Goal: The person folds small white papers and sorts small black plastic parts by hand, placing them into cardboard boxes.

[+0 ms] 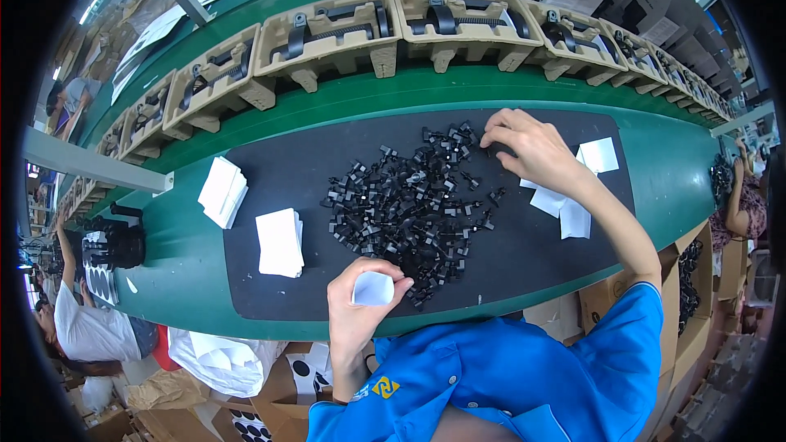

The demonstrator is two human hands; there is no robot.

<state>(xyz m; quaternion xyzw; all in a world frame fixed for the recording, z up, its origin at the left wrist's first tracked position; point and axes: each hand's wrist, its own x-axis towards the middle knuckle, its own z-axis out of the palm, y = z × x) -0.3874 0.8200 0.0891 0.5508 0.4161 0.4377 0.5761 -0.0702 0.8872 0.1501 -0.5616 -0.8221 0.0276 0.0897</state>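
In front of me a loose pile of small black plastic parts [409, 188] spreads over a dark mat [270, 164]. My left hand [348, 311] is at the pile's near edge, its fingers wrapped round a curled white paper sheet [373, 289]. At the far right of the pile hovers my right hand [532, 151], fingers bent and apart, with nothing visible in them. Loose white paper pieces [575, 217] lie near my right wrist. Two stacks of white paper rest on the left, one upper stack [221, 192] and one lower stack [280, 243].
Beyond the green bench [180, 254], a row of brown moulded trays [327, 49] holds black parts. Grey metal posts [90, 160] stand at the left. Cardboard boxes [692, 303] flank me on the right. People work at both sides and across the bench.
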